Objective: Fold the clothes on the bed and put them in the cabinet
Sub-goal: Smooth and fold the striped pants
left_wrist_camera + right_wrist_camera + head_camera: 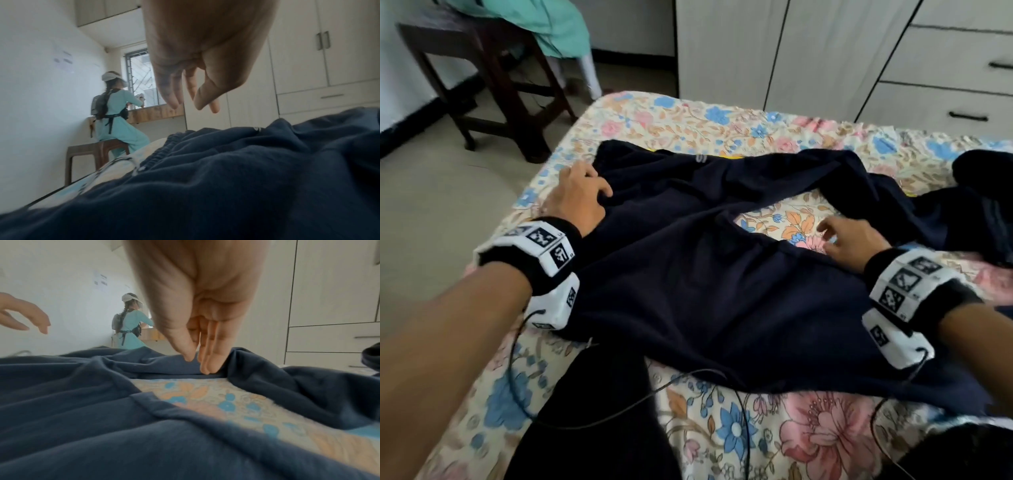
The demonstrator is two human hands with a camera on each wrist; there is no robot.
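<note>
Bedroom, flowered bed (722,428), white cabinet (825,51) behind. Dark trousers (688,274) spread flat, legs splayed. Left hand (577,198) at waistband, fingers loose, gripping nothing. Right hand (854,241) between legs, fingers straight, empty. Advice: bring far leg over near one, align seams, smooth.

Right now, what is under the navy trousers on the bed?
The floral bedsheet lies under the navy trousers and shows through the gap between the legs. A yellow edge peeks out at the far side; what it belongs to is covered.
</note>
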